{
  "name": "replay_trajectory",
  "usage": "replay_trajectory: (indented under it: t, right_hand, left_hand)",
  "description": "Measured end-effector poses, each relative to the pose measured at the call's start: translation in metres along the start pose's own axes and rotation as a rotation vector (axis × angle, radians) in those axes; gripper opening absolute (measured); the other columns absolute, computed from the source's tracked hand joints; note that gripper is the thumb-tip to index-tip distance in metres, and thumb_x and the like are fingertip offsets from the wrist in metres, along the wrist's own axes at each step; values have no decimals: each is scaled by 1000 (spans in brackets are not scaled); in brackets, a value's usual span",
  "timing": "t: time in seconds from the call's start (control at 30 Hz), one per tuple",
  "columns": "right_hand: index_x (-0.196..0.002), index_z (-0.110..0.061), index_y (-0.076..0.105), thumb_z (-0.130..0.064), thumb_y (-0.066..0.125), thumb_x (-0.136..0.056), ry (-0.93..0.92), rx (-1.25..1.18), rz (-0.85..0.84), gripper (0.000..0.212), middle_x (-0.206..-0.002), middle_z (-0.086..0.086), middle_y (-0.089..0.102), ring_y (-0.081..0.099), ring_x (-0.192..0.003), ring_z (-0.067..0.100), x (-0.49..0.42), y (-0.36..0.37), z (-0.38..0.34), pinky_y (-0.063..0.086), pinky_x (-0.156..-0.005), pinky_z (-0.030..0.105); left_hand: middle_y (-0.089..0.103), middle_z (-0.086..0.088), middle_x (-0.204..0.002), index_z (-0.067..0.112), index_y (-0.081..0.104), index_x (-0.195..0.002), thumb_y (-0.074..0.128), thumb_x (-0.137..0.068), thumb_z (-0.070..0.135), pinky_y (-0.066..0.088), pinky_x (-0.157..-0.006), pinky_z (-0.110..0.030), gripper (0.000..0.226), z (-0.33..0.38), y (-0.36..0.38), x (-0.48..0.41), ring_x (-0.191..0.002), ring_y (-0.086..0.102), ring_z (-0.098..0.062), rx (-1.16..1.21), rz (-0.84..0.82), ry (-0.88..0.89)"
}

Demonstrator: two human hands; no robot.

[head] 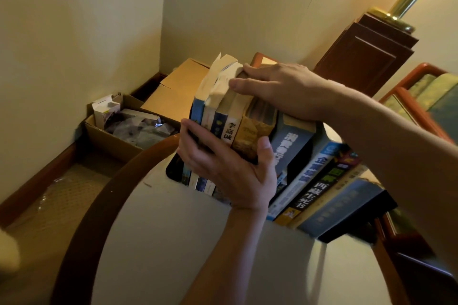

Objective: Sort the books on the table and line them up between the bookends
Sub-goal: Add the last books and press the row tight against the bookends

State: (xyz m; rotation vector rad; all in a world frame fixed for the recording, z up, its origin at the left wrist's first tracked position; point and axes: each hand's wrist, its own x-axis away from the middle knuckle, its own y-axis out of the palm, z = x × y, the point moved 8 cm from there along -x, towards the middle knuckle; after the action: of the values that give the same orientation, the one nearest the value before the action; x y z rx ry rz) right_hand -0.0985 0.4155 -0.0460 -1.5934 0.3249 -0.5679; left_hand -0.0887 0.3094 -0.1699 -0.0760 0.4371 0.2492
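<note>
A row of books stands upright on the round white table (188, 242). My left hand (223, 166) wraps around the spines of the left group of several small books (224, 116), thumb on the tan one. My right hand (280, 89) lies flat across the tops of those books, fingers pressing their page edges. A grey-blue book (293, 146) and further taller books (319, 188) lean to the right of them. A black bookend (173, 168) shows at the left end of the row, and another black bookend (357, 223) at the right end.
The table has a dark wooden rim (99, 195). On the floor behind it sit an open cardboard box (116, 141) of crumpled paper and a closed carton (178, 86). A dark wood lamp base (366, 54) stands at the back right, and a chair frame (421, 106) at the right.
</note>
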Motion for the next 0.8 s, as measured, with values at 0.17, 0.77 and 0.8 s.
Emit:
replay_trajectory:
  t: [0.17, 0.77, 0.8]
  right_hand:
    - [-156, -37, 29, -75, 30, -93, 12, -6, 13, 74, -158, -5, 38, 34, -142, 25, 0, 0, 4, 26, -113, 49]
    - [-131, -19, 62, -51, 34, -105, -47, -123, 176, 50, -139, 3, 60, 52, -126, 23, 28, 0, -3, 41, -101, 36]
    - [-136, -18, 59, -52, 35, -105, -62, -145, 169, 52, -145, 3, 55, 45, -134, 22, 39, 2, -4, 37, -107, 38]
  left_hand:
    - [34, -28, -148, -10, 22, -152, 19, -92, 73, 35, -108, -57, 103, 0, 2, 3, -136, 37, -42, 13, 5, 2]
    - [25, -23, -156, -3, 16, -156, 26, -94, 72, 34, -110, -57, 98, -12, -11, -6, -141, 31, -38, 32, -264, 46]
    - [23, -22, -159, -2, 14, -157, 28, -94, 72, 34, -111, -58, 98, -10, -15, -10, -144, 28, -36, 49, -313, 78]
